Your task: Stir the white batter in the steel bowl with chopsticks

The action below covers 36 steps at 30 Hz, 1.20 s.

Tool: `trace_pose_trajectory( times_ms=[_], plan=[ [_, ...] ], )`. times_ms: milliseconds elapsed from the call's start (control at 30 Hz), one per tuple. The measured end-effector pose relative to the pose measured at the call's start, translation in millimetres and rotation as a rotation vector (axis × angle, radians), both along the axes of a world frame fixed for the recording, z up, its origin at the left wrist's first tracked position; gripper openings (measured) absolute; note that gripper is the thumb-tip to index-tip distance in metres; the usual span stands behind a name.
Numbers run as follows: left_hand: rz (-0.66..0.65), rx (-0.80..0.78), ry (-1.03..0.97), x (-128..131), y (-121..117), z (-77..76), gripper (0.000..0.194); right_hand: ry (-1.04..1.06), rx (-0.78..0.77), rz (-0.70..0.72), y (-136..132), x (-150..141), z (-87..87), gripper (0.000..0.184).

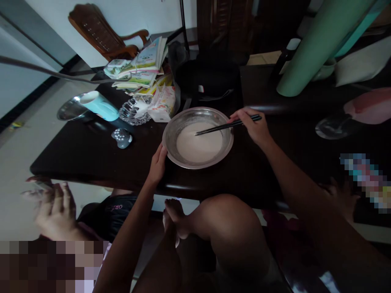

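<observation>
A wide metal bowl (200, 162) holding pale, milky batter (198, 148) stands on the dark table in front of me. My left hand (158, 163) grips the bowl's left rim, with the fingers partly hidden beneath its side. In my right hand (253, 126) is a pair of dark chopsticks (218, 128), held over the bowl's right edge. They slant down to the left, and their tips touch the batter near its middle.
Left of the bowl are a tissue pack (163, 103), a glass dish (134, 110), a light-blue cup (99, 106) and a small grey paw-shaped object (122, 138). A green cylinder (314, 53) rises at the back right. Another person's hand (58, 211) is at lower left, another (342, 199) at right.
</observation>
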State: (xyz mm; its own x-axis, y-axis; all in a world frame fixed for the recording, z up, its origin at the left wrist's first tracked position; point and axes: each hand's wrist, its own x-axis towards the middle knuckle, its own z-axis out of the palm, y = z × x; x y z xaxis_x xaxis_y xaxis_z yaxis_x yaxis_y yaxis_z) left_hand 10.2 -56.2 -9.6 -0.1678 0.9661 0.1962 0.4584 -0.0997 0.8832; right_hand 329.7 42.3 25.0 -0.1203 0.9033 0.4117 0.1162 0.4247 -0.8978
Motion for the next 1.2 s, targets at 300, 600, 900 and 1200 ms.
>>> trace_pose_trajectory(
  times_ms=[300, 600, 900, 1200],
  plan=[
    [-0.008, -0.005, -0.008, 3, 0, 4.0, 0.063, 0.001, -0.070, 0.061, 1, 1, -0.8, 0.044],
    [-0.008, -0.006, -0.005, 2, -1, 3.4, 0.062, 0.050, -0.034, -0.066, 11, 15, -0.7, 0.044],
    [-0.005, -0.007, -0.015, 0, 1, -0.2, 0.063, -0.058, -0.032, 0.169, -6, -7, 1.5, 0.039],
    [-0.008, -0.006, -0.011, 2, 0, 2.7, 0.063, 0.032, -0.060, -0.010, 10, 17, 2.4, 0.046]
  ],
)
